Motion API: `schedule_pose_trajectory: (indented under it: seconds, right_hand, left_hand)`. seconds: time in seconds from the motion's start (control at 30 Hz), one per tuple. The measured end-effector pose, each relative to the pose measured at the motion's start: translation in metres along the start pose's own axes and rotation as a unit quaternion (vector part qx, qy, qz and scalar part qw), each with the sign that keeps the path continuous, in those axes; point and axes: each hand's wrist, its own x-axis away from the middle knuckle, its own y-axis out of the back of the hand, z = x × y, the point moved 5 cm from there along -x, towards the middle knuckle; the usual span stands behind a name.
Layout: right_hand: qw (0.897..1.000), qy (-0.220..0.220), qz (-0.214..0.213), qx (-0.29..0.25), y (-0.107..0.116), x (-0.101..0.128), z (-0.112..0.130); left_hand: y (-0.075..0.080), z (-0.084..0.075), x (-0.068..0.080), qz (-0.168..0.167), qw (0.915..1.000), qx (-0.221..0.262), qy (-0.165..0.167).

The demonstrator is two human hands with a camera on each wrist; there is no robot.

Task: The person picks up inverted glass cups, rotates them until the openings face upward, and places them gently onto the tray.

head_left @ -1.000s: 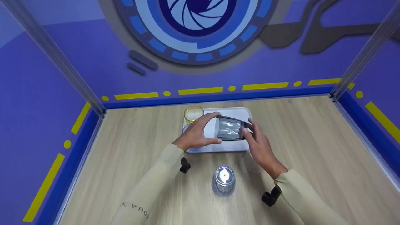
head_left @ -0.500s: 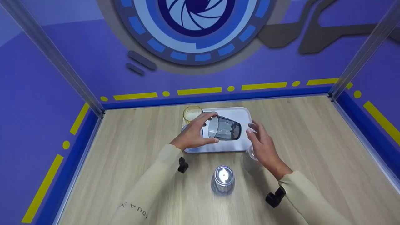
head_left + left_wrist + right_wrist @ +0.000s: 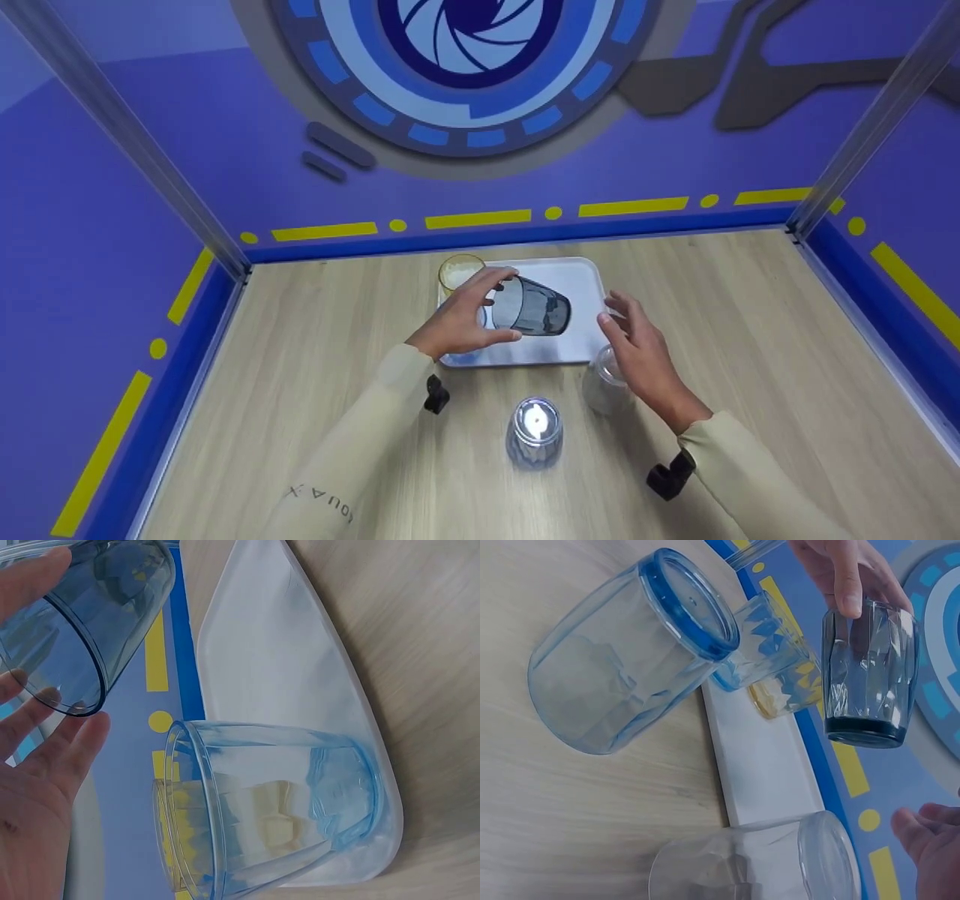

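A person's left hand (image 3: 457,326) grips a tilted dark glass (image 3: 531,307) above a white tray (image 3: 581,285), while the right hand (image 3: 645,360) hovers empty, fingers relaxed, over a clear cup (image 3: 600,386).

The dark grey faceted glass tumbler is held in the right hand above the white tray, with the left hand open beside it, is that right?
Not quite. The head view shows the left hand gripping the dark grey faceted glass tumbler above the white tray, and it is the right hand that is open beside it.
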Motion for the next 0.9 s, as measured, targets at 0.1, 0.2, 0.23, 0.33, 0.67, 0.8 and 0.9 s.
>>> schedule_pose_trajectory:
  seconds: [0.1, 0.2, 0.23, 0.33, 0.67, 0.8, 0.9]
  right_hand:
    - [1.000, 0.003, 0.001, 0.003, 0.001, 0.000, -0.002]
    - [1.000, 0.013, -0.002, -0.002, 0.002, 0.001, -0.002]
    - [1.000, 0.016, -0.003, -0.004, 0.002, 0.001, -0.002]
    - [1.000, 0.024, -0.004, -0.011, 0.001, 0.001, -0.002]
    - [1.000, 0.018, 0.007, 0.009, 0.003, 0.004, -0.009]
    - [1.000, 0.007, 0.012, 0.026, 0.004, 0.004, -0.015]
    - [0.999, 0.000, 0.016, 0.032, 0.005, 0.004, -0.018]
  left_hand:
    - [0.000, 0.000, -0.001, 0.002, 1.0000, -0.004, -0.004]
    - [0.000, 0.001, -0.001, 0.004, 1.0000, -0.002, -0.009]
    - [0.000, 0.001, -0.001, 0.004, 1.0000, -0.002, -0.008]
    - [-0.001, 0.002, -0.001, 0.008, 0.9999, -0.003, -0.006]
    - [-0.004, 0.001, -0.003, 0.016, 0.9994, -0.029, 0.006]
    - [-0.005, 0.000, -0.003, 0.023, 0.9992, -0.031, 0.012]
    - [-0.006, 0.001, -0.004, 0.026, 0.9991, -0.032, 0.010]
